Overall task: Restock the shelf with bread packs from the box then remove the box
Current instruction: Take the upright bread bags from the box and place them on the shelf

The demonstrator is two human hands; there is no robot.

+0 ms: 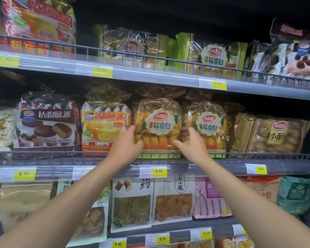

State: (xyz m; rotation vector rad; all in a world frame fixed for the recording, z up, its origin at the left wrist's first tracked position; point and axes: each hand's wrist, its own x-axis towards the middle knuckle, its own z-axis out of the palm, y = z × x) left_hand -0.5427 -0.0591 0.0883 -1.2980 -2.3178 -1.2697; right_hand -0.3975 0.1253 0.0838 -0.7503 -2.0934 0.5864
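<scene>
Bread pack point(157, 126), pinched at its sides by left hand point(128, 140) and right hand point(191, 143). May tip forward over shelf rail point(61, 154) if released leaning; may crush under squeeze.

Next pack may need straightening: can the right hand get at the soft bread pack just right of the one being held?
Probably yes. The right hand grips the held pack right beside that neighbouring pack, whose front stands uncovered above the low shelf rail; it must let go first.
</scene>
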